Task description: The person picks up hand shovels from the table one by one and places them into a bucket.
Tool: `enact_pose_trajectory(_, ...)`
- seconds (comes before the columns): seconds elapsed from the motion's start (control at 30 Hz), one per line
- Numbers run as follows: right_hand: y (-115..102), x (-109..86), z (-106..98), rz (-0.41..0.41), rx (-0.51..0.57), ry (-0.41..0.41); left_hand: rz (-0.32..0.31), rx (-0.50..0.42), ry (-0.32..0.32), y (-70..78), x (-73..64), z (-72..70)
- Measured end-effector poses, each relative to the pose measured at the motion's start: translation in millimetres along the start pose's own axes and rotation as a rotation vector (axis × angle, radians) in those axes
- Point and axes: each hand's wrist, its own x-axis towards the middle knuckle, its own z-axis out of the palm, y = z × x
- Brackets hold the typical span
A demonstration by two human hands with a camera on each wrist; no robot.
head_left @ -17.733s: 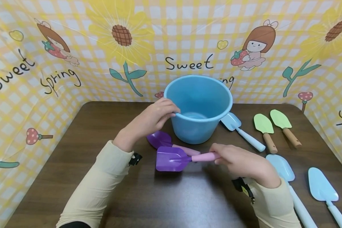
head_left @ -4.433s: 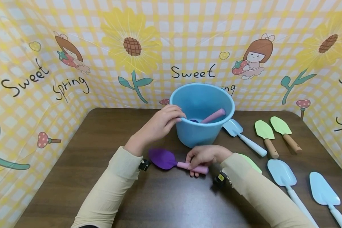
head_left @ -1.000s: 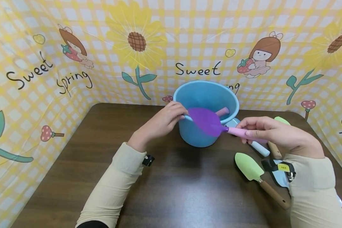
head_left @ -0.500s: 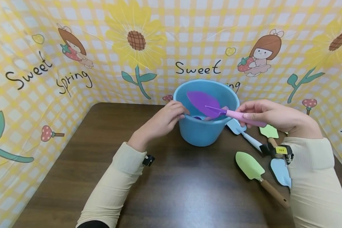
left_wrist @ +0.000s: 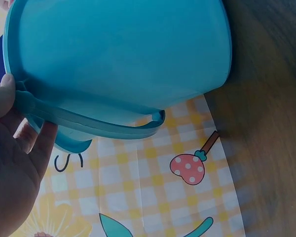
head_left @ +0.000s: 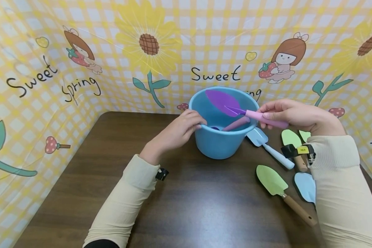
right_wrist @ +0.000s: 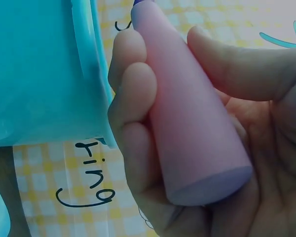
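My left hand [head_left: 181,132] grips the near left rim of a blue bucket [head_left: 218,146]; in the left wrist view, thumb and fingers [left_wrist: 42,148] pinch the edge beside the bucket's handle [left_wrist: 103,127]. Tilted over the bucket's mouth is a purple trowel [head_left: 223,100] with a pink handle. My right hand [head_left: 297,115] holds it by that handle, just right of the rim. Fingers and thumb wrap the pink handle [right_wrist: 192,103] in the right wrist view. Inside the bucket leans another pink handle [head_left: 237,123]; its purple blade is mostly hidden by the wall.
Right of the bucket lies a light blue shovel [head_left: 271,148]. A green trowel [head_left: 272,181] with a wooden handle is in front of it. More green trowels [head_left: 291,138] and a second light blue tool [head_left: 305,186] are partly covered by the right arm. Patterned cloth [head_left: 161,69] stands behind the table.
Earlier a purple shovel was in my right hand and the trowel lay on the table; now the shovel is in the bucket. The right hand has lifted the trowel over the rim.
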Motion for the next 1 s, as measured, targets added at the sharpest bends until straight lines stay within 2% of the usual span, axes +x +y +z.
enact_pose_trajectory(0.2,-7,6.2,-4,0.062,-0.040,0.028,0.001,-0.001,0.003,0.1,0.0,0.0)
enact_pose_trajectory(0.3,-12,10.3,-7,0.064,-0.079,0.030,0.000,-0.005,0.004,0.5,0.0,0.1)
enact_pose_trajectory(0.6,-24,22.9,-11,0.137,-0.108,0.063,-0.007,-0.002,-0.003,0.0,0.6,0.5)
enact_pose_trajectory(0.83,-29,32.8,-12,0.181,-0.120,0.051,-0.002,-0.003,-0.004,-0.9,0.8,1.1)
enact_pose_trajectory(1.0,-35,41.9,-13,0.198,-0.172,0.030,0.003,0.003,0.003,-1.3,-0.3,0.9)
